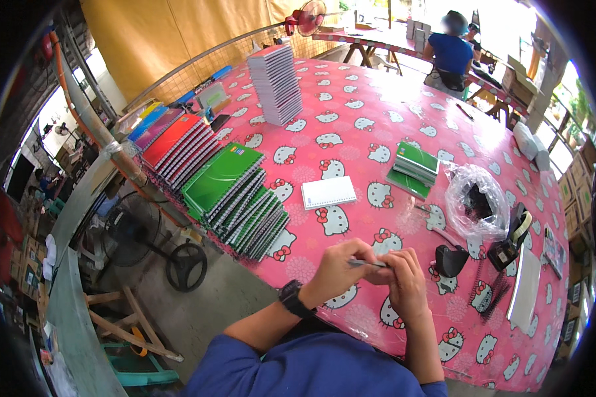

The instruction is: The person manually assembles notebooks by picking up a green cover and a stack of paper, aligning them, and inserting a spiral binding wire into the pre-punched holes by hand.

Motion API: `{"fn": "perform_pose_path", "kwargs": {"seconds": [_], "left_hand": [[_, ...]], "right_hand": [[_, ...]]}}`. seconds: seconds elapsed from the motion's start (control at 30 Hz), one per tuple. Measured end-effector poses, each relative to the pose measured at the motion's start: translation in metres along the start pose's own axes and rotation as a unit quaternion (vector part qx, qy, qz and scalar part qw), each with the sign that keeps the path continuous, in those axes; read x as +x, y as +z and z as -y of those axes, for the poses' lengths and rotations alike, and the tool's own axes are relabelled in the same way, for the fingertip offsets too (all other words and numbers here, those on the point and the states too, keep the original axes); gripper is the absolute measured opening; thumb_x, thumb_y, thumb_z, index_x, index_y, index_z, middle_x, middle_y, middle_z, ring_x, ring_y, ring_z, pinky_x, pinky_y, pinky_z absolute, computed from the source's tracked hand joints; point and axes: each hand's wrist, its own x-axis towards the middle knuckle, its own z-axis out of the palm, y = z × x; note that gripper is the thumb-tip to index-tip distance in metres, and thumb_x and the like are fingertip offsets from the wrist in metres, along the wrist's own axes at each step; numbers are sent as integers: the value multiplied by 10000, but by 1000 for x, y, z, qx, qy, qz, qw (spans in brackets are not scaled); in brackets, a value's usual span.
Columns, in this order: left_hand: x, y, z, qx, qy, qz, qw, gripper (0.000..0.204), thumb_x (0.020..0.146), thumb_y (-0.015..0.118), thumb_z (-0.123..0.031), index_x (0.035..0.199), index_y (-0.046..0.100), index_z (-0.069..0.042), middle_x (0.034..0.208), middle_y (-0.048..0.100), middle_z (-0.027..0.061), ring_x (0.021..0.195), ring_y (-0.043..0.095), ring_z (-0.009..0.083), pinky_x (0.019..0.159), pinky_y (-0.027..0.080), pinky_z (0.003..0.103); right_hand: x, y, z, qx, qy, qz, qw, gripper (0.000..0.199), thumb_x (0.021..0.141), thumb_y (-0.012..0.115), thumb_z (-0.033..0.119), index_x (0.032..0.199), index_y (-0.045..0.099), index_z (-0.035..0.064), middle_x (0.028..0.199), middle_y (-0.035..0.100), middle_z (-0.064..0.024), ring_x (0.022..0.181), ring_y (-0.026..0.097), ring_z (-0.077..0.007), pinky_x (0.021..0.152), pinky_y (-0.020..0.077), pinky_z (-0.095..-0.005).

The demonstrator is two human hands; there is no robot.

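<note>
Fingers [405, 261] L+R pinching thin grey item [366, 263] — pink cat-print tbl [351, 135], yellow curtain [179, 40] bhnd, grey flr [225, 311]

Two hands [408, 281] and one wristwatch [295, 299] show. There's one white notepad [329, 192], one tall notebook stack [275, 89], one clear plastic bag [470, 229].

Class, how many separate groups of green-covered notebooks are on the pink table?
2: a large pile left of the white pad, a small pile right of it. Others may be hidden within the tall stack.
</note>
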Motion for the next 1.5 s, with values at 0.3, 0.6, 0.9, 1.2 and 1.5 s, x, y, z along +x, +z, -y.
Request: {"fn": "perform_pose_path", "kwargs": {"seconds": [0.3, 0.6, 0.9, 1.2, 1.5], "left_hand": [[-2, -209, -107, 307, 164, -441, 827, 419, 902, 629, -248, 1212, 453, -29, 1037, 523, 69, 905, 508, 157, 799, 428, 295], [3, -189, -102, 629, 237, -465, 576, 406, 827, 706, -259, 1147, 585, -39, 1128, 551, 135, 1064, 506, 291, 874, 414, 403], [124, -12, 39, 106, 69, -56, 990, 249, 847, 651, -182, 1026, 616, -14, 983, 628, 120, 934, 583, 226, 823, 451, 312], [337, 30, 183, 319, -49, -95, 942, 598, 932, 399, -501, 1202, 548, 10, 1182, 578, 243, 1144, 521, 383, 988, 364, 464], [324, 41, 200, 78, -155, 11, 985, 514, 838, 672, -213, 1212, 493, 92, 1045, 637, 159, 930, 638, 205, 782, 505, 294]], "right_hand": [[-23, -38, -31, -45, 114, -133, 984, 453, 840, 653, 212, 1225, 503, 27, 1271, 496, -171, 1165, 441, -329, 990, 348, -412], [-18, -37, -76, -57, 138, -85, 985, 239, 798, 631, 78, 1031, 613, 26, 1096, 593, -153, 1032, 535, -323, 876, 438, -384], [101, -41, -273, -16, 292, -123, 948, 369, 870, 609, 282, 1047, 612, -43, 1021, 642, -235, 975, 621, -338, 837, 477, -390], [135, 9, -358, 14, 506, -171, 845, 533, 850, 633, 453, 905, 639, -77, 872, 656, -179, 722, 624, -244, 674, 482, -410], [128, -8, -306, 314, 509, -225, 770, 306, 788, 722, 200, 895, 603, -61, 787, 610, -132, 634, 588, -212, 535, 493, -400]]}}
